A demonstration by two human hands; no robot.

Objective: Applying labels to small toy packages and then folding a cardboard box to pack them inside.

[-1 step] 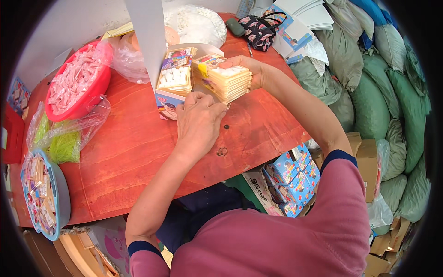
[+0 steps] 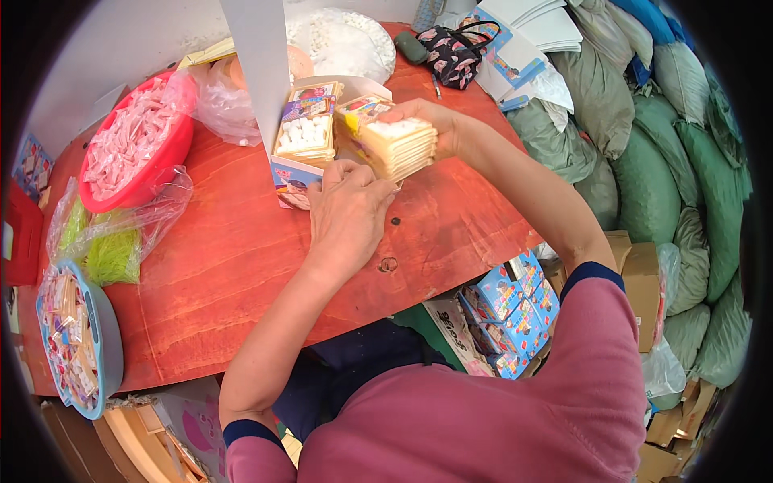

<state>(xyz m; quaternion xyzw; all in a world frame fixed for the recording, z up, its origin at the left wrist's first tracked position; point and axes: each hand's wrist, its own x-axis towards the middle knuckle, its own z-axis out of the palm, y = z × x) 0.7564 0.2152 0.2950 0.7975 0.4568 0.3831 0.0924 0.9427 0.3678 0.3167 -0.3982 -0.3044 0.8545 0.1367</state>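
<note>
An open cardboard display box (image 2: pixel 291 183) with a blue printed front and a tall white flap stands on the red table. Its left part holds a stack of shallow cream trays (image 2: pixel 306 135) with white pieces and colourful printed labels. My right hand (image 2: pixel 431 122) grips a second tray stack (image 2: pixel 407 154) by its right side and top. That stack is tilted over the box's right part; its lower left end is hidden by the box and my other hand. My left hand (image 2: pixel 348 211) is closed on the box's front edge, fingers curled.
A pink basin (image 2: pixel 179 138) of wrapped pink pieces and a blue tub (image 2: pixel 111 338) of small packets stand on the left. Green grass-like material (image 2: pixel 113 253) lies between them. A patterned bag (image 2: pixel 451 58) sits at the back; full sacks (image 2: pixel 644 169) are piled right.
My right hand and its tray stack have shifted very slightly left. My left hand and the box have stayed in place.
</note>
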